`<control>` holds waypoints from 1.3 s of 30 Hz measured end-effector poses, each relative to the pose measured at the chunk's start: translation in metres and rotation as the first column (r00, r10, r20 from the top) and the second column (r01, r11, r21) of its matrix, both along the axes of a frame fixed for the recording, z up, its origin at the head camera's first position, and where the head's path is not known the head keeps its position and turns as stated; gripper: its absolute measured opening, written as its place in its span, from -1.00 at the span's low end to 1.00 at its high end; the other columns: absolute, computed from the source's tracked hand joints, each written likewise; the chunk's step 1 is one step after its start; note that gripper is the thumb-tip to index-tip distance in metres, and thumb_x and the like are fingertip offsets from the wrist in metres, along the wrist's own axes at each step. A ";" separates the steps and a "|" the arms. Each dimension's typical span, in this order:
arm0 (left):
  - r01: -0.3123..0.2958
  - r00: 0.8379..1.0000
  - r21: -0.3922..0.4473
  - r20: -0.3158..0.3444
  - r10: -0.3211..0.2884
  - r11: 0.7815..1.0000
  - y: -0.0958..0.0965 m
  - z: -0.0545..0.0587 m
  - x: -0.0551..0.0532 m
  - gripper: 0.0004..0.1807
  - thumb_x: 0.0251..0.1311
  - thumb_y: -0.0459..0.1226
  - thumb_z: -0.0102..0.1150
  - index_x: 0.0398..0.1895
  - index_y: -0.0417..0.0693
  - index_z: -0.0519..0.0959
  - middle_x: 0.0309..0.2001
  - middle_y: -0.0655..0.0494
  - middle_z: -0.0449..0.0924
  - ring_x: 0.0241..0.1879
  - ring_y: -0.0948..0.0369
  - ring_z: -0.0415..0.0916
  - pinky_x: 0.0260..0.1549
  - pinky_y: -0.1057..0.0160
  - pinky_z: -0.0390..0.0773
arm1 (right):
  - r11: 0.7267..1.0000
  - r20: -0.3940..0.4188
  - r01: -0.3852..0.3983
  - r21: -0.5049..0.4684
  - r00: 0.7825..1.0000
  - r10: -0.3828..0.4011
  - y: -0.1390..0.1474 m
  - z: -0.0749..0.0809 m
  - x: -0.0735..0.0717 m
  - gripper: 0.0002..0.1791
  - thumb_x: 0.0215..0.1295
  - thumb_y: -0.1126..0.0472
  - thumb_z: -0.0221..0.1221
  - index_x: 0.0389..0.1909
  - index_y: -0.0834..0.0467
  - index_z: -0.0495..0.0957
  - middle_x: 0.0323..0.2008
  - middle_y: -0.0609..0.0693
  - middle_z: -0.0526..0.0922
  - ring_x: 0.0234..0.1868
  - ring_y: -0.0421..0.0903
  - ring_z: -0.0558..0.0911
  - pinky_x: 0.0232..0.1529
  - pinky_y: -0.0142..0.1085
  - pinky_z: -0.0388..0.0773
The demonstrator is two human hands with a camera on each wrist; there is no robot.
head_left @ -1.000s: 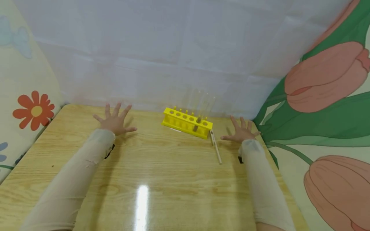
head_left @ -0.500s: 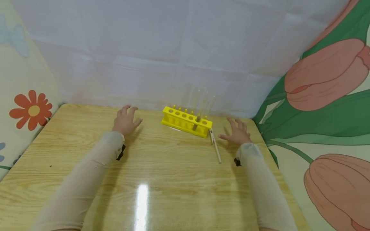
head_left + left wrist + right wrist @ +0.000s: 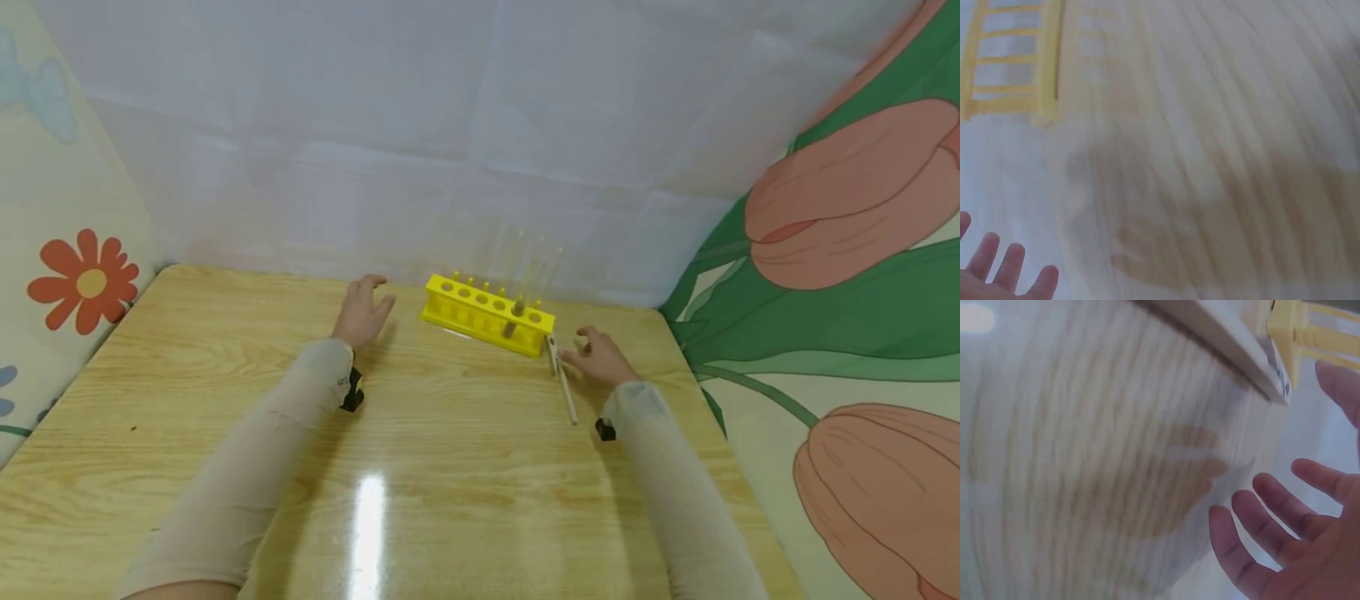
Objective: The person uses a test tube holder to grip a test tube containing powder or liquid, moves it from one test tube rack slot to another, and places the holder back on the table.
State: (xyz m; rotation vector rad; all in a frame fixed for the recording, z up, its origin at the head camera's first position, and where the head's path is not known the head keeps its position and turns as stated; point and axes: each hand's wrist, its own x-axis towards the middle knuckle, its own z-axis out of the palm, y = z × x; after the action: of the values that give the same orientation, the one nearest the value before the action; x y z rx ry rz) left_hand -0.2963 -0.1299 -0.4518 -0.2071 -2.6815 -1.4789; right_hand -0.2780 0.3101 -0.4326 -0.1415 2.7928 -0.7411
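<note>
A yellow test tube rack [image 3: 480,334] stands near the back of the table. At its right end clear test tubes [image 3: 534,271] rise, faint against the white backdrop; something dark shows low in one of them. Beside that end lies a wooden test tube holder [image 3: 567,396], also seen in the right wrist view as a pale wooden bar [image 3: 1222,337]. My right hand [image 3: 600,358] hovers just right of the holder, fingers loosely bent and holding nothing. Left of the rack is my left hand [image 3: 362,317], empty, with its fingers [image 3: 1011,265] spread in the left wrist view.
The wood-grain table [image 3: 450,467] extends toward me, with a bright light reflection on it. A white cloth backdrop [image 3: 337,167] rises directly behind the rack. Floral panels [image 3: 847,350] close in the right and left sides.
Both hands have moved inward from the table's far corners, the left toward the rack, the right toward the wooden holder. Their widely spread fingers have relaxed. Rack and holder have stayed in place.
</note>
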 end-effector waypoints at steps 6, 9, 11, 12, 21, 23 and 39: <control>0.011 1.000 0.144 0.015 -0.013 0.990 0.017 0.000 -0.007 -0.47 0.59 -0.22 -0.12 0.46 -0.36 0.18 0.40 -0.34 0.23 0.39 -0.20 0.22 0.36 -0.15 0.24 | 0.999 0.034 0.019 -0.051 0.999 -0.018 -0.006 -0.004 0.006 -0.31 0.48 -0.11 0.11 0.31 0.37 0.28 0.07 0.45 0.54 -0.02 0.26 0.60 -0.04 0.05 0.59; 0.002 0.999 0.196 0.039 -0.009 0.981 0.024 0.002 -0.007 -0.48 0.61 -0.22 -0.14 0.46 -0.36 0.20 0.40 -0.34 0.26 0.39 -0.19 0.23 0.38 -0.13 0.23 | 0.996 0.052 0.029 -0.086 0.998 -0.024 -0.009 -0.007 0.009 -0.42 0.44 -0.07 0.15 0.16 0.35 0.36 0.00 0.40 0.59 -0.09 0.20 0.61 -0.11 -0.05 0.60; -0.002 0.998 0.214 0.067 -0.012 0.977 0.029 0.004 -0.007 -0.47 0.62 -0.20 -0.16 0.48 -0.33 0.20 0.42 -0.32 0.25 0.41 -0.18 0.21 0.40 -0.11 0.21 | 0.994 0.062 0.041 -0.106 0.997 -0.035 -0.010 -0.009 0.010 -0.49 0.40 -0.04 0.20 0.05 0.32 0.41 -0.06 0.35 0.61 -0.12 0.17 0.60 -0.14 -0.09 0.59; -0.003 0.997 0.219 0.081 -0.015 0.976 0.032 0.005 -0.007 -0.47 0.62 -0.19 -0.17 0.49 -0.32 0.20 0.43 -0.31 0.25 0.42 -0.17 0.20 0.40 -0.11 0.20 | 0.994 0.062 0.041 -0.105 0.998 -0.035 -0.011 -0.010 0.011 -0.52 0.39 -0.04 0.21 0.00 0.31 0.43 -0.09 0.32 0.61 -0.13 0.15 0.59 -0.16 -0.11 0.58; -0.020 0.987 0.233 0.161 -0.019 0.972 0.053 0.010 -0.014 -0.43 0.63 -0.11 -0.21 0.55 -0.20 0.19 0.50 -0.21 0.20 0.47 -0.11 0.16 0.42 -0.07 0.18 | 0.999 0.036 0.015 -0.044 0.999 -0.014 -0.014 -0.016 0.012 -0.61 0.32 -0.06 0.30 -0.38 0.20 0.48 -0.45 0.05 0.54 -0.38 -0.03 0.48 -0.34 -0.25 0.43; -0.016 0.982 0.232 0.189 -0.029 0.973 0.056 0.010 -0.016 -0.39 0.62 -0.04 -0.22 0.56 -0.18 0.17 0.51 -0.18 0.19 0.49 -0.09 0.14 0.43 -0.06 0.17 | 0.999 0.047 0.025 -0.037 0.999 -0.023 -0.015 -0.017 0.011 -0.61 0.31 -0.06 0.30 -0.42 0.18 0.47 -0.49 0.03 0.51 -0.42 -0.05 0.45 -0.37 -0.26 0.41; -0.044 0.962 0.264 0.270 -0.030 0.963 0.063 -0.008 -0.025 -0.24 0.57 0.16 -0.29 0.50 -0.27 0.25 0.47 -0.19 0.27 0.48 -0.08 0.16 0.44 -0.04 0.14 | 0.999 -0.023 -0.027 -0.032 0.999 0.026 -0.019 -0.023 0.010 -0.61 0.35 0.01 0.28 -0.53 0.14 0.40 -0.61 -0.02 0.40 -0.54 -0.10 0.38 -0.47 -0.28 0.37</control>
State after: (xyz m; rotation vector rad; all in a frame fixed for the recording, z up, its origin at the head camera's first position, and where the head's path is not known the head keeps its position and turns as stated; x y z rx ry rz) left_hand -0.3213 -0.0667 -0.4598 0.0264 -2.6273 -1.9775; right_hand -0.2676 0.2913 -0.4556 -0.1940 2.7959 -0.7829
